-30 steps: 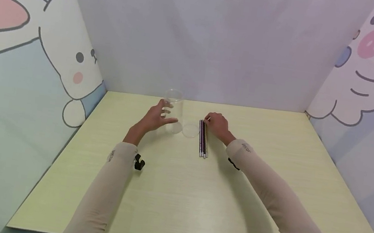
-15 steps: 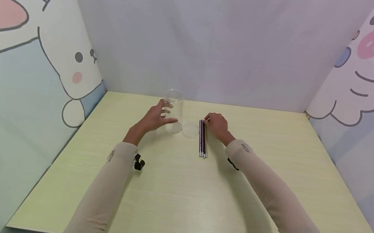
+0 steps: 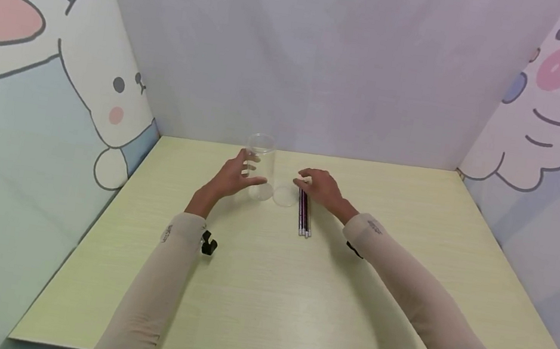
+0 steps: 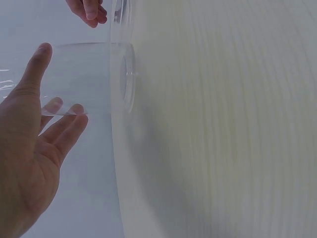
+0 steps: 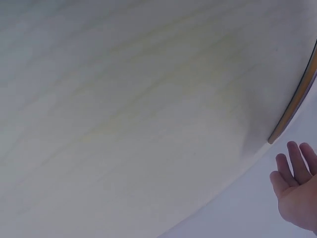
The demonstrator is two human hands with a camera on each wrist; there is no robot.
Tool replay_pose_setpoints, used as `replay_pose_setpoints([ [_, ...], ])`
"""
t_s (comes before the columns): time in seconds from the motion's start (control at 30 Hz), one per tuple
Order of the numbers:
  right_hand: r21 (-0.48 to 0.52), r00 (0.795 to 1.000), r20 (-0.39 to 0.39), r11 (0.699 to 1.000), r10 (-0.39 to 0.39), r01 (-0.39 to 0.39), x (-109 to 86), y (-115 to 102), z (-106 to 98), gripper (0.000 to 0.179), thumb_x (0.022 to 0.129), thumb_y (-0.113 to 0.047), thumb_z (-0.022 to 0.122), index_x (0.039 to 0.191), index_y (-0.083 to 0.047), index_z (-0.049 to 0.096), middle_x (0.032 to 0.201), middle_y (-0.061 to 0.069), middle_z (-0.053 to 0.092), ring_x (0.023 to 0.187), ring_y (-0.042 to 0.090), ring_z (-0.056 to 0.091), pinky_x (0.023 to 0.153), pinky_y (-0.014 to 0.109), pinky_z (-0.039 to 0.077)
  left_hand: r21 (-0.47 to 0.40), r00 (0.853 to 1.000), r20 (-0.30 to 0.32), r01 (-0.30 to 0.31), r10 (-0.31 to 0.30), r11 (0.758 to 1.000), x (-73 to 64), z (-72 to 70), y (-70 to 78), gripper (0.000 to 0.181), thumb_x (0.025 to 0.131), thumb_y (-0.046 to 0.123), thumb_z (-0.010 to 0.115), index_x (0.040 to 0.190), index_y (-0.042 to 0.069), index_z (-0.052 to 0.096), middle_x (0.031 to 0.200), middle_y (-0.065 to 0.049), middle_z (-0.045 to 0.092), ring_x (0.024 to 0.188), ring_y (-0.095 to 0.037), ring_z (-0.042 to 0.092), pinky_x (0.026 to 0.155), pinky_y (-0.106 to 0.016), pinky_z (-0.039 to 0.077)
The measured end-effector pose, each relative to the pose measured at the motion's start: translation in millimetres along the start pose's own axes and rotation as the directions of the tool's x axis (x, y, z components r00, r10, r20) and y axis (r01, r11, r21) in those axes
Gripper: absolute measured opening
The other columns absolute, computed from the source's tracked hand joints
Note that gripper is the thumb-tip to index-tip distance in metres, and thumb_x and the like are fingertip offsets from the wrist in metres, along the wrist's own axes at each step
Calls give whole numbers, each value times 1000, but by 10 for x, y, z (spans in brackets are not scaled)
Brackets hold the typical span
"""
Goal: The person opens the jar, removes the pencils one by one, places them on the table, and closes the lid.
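A tall clear plastic cup (image 3: 263,163) stands upright toward the back of the table. My left hand (image 3: 233,175) holds it from the left; in the left wrist view the thumb and fingers reach around the cup (image 4: 81,74). To its right lies a round clear lid (image 3: 285,196). Several pencils (image 3: 304,217) with dark striped sides lie side by side, right of the lid. Over their far ends my right hand (image 3: 325,188) hovers with thumb and fingers parted. The right wrist view shows a pencil (image 5: 293,106) apart from that hand's loosely extended fingers (image 5: 296,161).
The pale wood-grain table (image 3: 260,304) meets a plain grey wall (image 3: 319,60) at its back edge. Cartoon-printed side walls (image 3: 95,62) stand at the left and right. A black wrist mount (image 3: 208,243) sticks out from the left sleeve.
My right thumb and fingers have come apart at the pencils' far ends, and the hand has shifted slightly left. The left hand, cup, lid and pencils show no clear movement.
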State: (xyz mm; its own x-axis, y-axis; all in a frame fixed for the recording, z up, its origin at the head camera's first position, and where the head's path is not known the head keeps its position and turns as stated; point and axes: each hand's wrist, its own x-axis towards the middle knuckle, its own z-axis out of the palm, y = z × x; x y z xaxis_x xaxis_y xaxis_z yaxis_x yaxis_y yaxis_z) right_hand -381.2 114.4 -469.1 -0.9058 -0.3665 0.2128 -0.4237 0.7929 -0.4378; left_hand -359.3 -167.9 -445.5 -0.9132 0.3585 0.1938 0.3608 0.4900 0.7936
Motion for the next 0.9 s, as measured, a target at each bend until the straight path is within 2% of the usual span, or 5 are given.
replay_pose_setpoints([
  [0.13, 3, 992, 80, 995, -100, 100, -12, -45, 46, 53, 91, -48, 61, 130, -11, 60, 127, 7, 62, 115, 24, 58, 98, 42, 48, 2, 1000, -3, 3, -3, 1000, 3, -8, 12, 81, 79, 42, 77, 139, 15, 30, 139, -9, 45, 125, -29, 51, 103, -41, 46],
  [0.23, 10, 981, 131, 989, -146, 146, -16, -97, 92, 58, 89, -51, 62, 131, -12, 59, 130, 7, 59, 121, 25, 53, 103, 43, 44, -5, 1000, 1, -5, 5, 1000, 4, -17, 10, 81, 79, 41, 77, 139, 13, 30, 139, -10, 45, 125, -30, 51, 102, -43, 46],
  [0.47, -46, 965, 184, 979, -187, 198, -22, -179, 225, 66, 83, -59, 65, 131, -14, 59, 132, 3, 58, 124, 22, 50, 104, 39, 43, -18, 1000, 13, -26, 27, 999, 7, -1, -4, 80, 81, 37, 76, 140, 8, 30, 139, -16, 44, 124, -32, 50, 101, -43, 47],
  [0.6, -63, 959, 207, 976, -192, 208, -28, -209, 263, 68, 83, -57, 67, 133, -13, 57, 134, 6, 56, 125, 24, 50, 105, 41, 42, -26, 999, 22, -27, 27, 999, 9, 13, -12, 80, 81, 35, 76, 140, 8, 30, 139, -17, 43, 125, -31, 50, 101, -43, 47],
  [0.9, -89, 960, 189, 970, -206, 226, -4, -199, 252, 65, 84, -51, 69, 132, -9, 57, 134, 9, 55, 124, 26, 50, 106, 41, 42, -13, 999, 8, -33, 34, 999, 46, 38, 7, 78, 81, 36, 76, 138, 8, 31, 139, -16, 45, 123, -29, 52, 100, -40, 48],
])
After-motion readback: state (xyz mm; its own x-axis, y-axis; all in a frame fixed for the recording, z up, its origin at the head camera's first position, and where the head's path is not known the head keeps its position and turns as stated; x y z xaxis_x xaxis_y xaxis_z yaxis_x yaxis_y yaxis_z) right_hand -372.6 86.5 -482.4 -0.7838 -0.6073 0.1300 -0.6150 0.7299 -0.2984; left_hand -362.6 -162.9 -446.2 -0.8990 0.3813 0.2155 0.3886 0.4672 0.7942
